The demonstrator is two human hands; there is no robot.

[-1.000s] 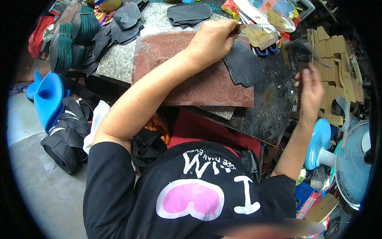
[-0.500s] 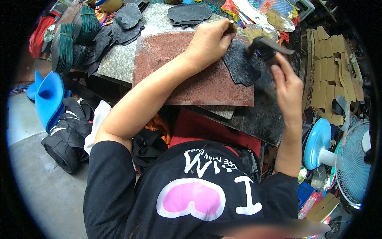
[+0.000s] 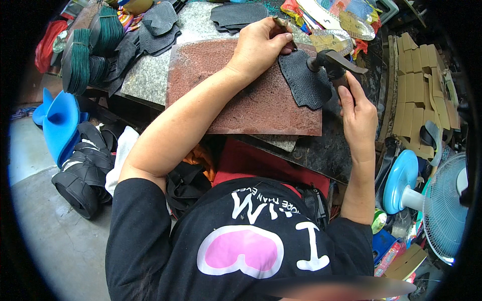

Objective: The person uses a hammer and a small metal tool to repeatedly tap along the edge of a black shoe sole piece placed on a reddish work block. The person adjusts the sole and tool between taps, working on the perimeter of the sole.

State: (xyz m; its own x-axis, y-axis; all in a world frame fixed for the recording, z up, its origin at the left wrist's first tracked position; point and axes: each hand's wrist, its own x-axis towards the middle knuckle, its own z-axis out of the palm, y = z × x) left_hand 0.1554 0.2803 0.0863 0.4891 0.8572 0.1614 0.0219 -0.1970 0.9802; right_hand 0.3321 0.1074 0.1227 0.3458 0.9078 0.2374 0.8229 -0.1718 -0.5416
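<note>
A piece of black grained leather (image 3: 305,83) lies on the right part of a reddish-brown board (image 3: 198,70), with small marks along its edge. At the leather's far left corner, my left hand (image 3: 257,49) is closed around a slim metal punch (image 3: 287,35). The punch leans, its lower end close to the leather edge; whether it touches I cannot tell. My right hand (image 3: 359,113) grips the handle of a hammer (image 3: 335,64) with a round face and a curved, flattened back end. The hammer head hovers over the leather's right side, apart from the punch.
More black leather pieces (image 3: 240,16) lie at the back of the stone slab (image 3: 145,83). Green cord bundles (image 3: 78,60) stand at the left. Shiny sole-shaped pieces (image 3: 354,25) are back right. Cartons (image 3: 409,100) and a fan (image 3: 447,205) stand right of the table.
My left hand has shifted slightly up and tilted the punch, so its lower end now shows. The hammer, blurred before, is now sharper and a little lower.
</note>
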